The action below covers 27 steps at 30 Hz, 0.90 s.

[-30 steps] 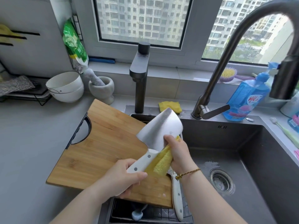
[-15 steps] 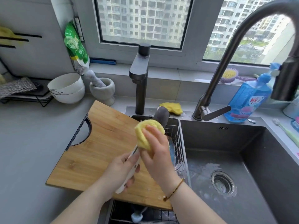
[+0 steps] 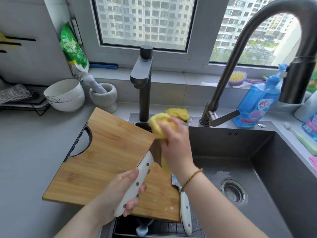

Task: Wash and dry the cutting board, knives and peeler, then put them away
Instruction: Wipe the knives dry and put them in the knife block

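My left hand [image 3: 120, 194] grips the white riveted handle of a cleaver [image 3: 137, 182], which points up and away over the bamboo cutting board [image 3: 103, 160]. My right hand [image 3: 175, 145] holds a yellow sponge [image 3: 157, 124] folded over the cleaver's blade near its tip, hiding most of the blade. The board lies half on the grey counter, half over the sink's left side. A second white-handled knife [image 3: 184, 208] lies at the board's right edge, its blade mostly under my right wrist. A pale blue item [image 3: 142, 231], partly hidden, lies in the rack below the board.
A dark sink basin [image 3: 240, 169] with its drain [image 3: 234, 191] is on the right, under a tall curved faucet [image 3: 240, 54]. Blue dish soap [image 3: 255, 103], a yellow cloth [image 3: 178, 113], a square tap [image 3: 144, 83], a mortar and pestle [image 3: 103, 95] and stacked white bowls [image 3: 66, 95] stand behind.
The cleaver turned from flat-on to edge-on. My right hand slid the sponge from the blade's base up to its tip. The second knife shows again beside the board.
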Tool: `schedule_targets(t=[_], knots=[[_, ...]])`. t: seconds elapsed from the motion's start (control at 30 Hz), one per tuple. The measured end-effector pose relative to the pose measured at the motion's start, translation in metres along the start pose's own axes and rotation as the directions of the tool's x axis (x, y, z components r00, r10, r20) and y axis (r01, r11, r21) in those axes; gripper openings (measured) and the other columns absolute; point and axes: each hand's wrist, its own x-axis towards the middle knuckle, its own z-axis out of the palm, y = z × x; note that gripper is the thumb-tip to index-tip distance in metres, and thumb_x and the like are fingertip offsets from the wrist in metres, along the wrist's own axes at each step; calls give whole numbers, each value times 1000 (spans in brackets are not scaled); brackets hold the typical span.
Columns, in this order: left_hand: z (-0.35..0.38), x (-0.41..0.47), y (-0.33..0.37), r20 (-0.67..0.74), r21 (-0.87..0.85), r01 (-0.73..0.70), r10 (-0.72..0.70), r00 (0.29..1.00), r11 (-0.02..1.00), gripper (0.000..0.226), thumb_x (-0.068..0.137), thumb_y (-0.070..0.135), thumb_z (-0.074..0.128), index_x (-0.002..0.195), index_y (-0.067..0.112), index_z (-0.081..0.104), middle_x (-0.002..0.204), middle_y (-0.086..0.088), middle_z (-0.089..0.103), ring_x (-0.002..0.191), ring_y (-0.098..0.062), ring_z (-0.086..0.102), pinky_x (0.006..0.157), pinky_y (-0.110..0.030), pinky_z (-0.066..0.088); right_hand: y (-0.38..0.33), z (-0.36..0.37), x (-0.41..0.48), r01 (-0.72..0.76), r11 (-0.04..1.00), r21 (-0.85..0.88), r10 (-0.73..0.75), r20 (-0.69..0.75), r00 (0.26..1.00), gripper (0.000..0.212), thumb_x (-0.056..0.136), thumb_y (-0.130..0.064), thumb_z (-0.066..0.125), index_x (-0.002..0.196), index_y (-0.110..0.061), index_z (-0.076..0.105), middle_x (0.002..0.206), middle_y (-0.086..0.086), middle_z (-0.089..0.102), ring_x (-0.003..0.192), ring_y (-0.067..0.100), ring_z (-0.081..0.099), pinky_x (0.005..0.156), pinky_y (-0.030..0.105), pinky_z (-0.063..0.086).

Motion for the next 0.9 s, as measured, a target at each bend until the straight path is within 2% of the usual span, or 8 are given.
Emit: schedule_targets(t=[0.07,0.17,0.33,0.43,0.57,0.67,0.8,0.9], knots=[[-2,0,1,-21,-42,3,-4,1000,999,97,36,56,84,112,6,53,58,-4,50,27,-7,33,26,-12,30,-7,6,-23,184,982,39,-186,35,982,33,72,-16,53,101,-18,66,105,19,64,83,36,61,64,39,53],[-2,-2,4,-7,-77,4,-5,1000,997,105,25,55,88,111,5,54,57,-5,50,26,-8,33,26,-12,30,1,0,-23,277,959,50,-279,38,959,34,72,-17,45,101,-17,64,100,17,66,77,34,62,65,30,50],[1,-9,1,58,-151,23,-15,998,988,103,26,50,90,111,4,53,57,-6,49,26,-9,36,24,-14,32,30,-13,14,-81,997,21,81,-30,996,35,86,-2,49,118,-7,61,125,15,55,114,35,48,96,23,30],[1,-8,2,50,-177,12,-4,999,984,101,24,49,90,107,5,55,55,-5,49,25,-8,35,24,-13,32,30,-10,0,-129,992,-11,129,-2,992,39,88,1,48,124,-11,57,130,11,51,116,32,42,99,27,28],[-3,-5,8,-14,-224,-20,17,1000,974,100,19,49,91,105,10,57,55,-3,48,24,-7,33,25,-10,29,2,5,-50,156,986,56,-161,103,982,46,56,3,60,100,-13,66,97,17,67,79,36,63,66,38,52],[-5,-8,10,-25,-215,-18,13,1000,976,101,20,50,90,107,9,55,55,-3,48,25,-7,33,26,-11,30,8,4,-37,193,979,67,-198,86,976,41,57,4,57,93,-9,70,93,16,68,73,35,64,66,36,52],[0,-15,4,8,-136,5,-4,1000,991,104,26,55,88,112,8,52,57,-3,49,27,-7,36,25,-13,31,31,-8,10,-115,993,39,115,-1,993,36,83,0,45,114,-4,64,119,15,60,109,35,52,93,20,30],[2,-16,6,-18,-83,-13,12,1000,996,101,31,58,85,113,8,52,57,-3,49,27,-7,36,25,-13,31,28,-7,10,-133,990,42,133,-4,991,39,87,3,47,122,-8,58,129,11,53,118,29,43,94,17,24]])
